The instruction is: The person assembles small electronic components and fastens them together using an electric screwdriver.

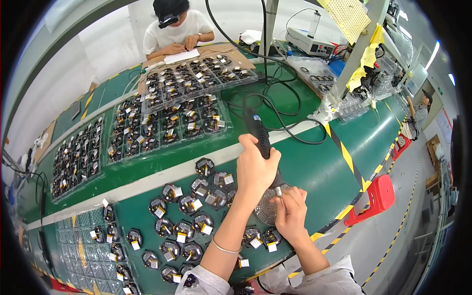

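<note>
My left hand [257, 166] is wrapped round the black handle of a corded electric screwdriver [260, 135], which slants down toward my right hand [291, 210]. The right fingers are closed at its lower end, pinching the silver metal tip [279, 191]. Just under the tip lies a round grey disc with a dotted surface [264, 212], partly hidden by my hands. Left of my forearm, several round black electronic assemblies [189, 204] with small white-and-silver batteries are spread on the green bench mat [314, 167]. A few more [253, 237] lie between my arms.
Clear plastic trays [169, 120] of similar assemblies fill the far left. A partly filled tray [81, 246] stands at near left. Black cable [290, 115] loops behind the screwdriver. A person [177, 32] works across the bench. A red stool [373, 196] stands beyond the striped right edge.
</note>
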Demonstrator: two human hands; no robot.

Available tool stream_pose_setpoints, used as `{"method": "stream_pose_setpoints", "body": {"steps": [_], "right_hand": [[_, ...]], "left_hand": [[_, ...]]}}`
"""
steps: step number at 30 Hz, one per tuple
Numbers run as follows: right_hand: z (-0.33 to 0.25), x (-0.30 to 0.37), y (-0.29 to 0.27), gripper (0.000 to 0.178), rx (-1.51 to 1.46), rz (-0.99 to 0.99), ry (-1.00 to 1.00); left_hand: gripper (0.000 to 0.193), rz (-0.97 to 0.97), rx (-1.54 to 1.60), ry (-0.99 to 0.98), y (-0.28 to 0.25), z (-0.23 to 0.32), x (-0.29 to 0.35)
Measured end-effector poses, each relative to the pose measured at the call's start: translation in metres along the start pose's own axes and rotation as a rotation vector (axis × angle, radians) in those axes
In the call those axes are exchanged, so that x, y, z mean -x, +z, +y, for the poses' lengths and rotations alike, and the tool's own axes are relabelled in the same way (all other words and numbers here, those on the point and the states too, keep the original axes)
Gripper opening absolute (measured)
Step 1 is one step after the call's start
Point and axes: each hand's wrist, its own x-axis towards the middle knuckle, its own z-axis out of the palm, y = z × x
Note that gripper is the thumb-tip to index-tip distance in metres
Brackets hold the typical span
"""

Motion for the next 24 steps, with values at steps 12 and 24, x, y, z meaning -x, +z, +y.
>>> {"method": "stream_pose_setpoints", "body": {"steps": [12, 24], "right_hand": [[0.006, -0.006, -0.001, 0.007, -0.154, 0.041, 0.009], [0.011, 0.0, -0.012, 0.01, 0.024, -0.059, 0.0]], "left_hand": [[0.042, -0.055, 0.076, -0.011, -0.002, 0.005, -0.001], [0.043, 0.006, 0.01, -0.003, -0.013, 0.002, -0.006]]}}
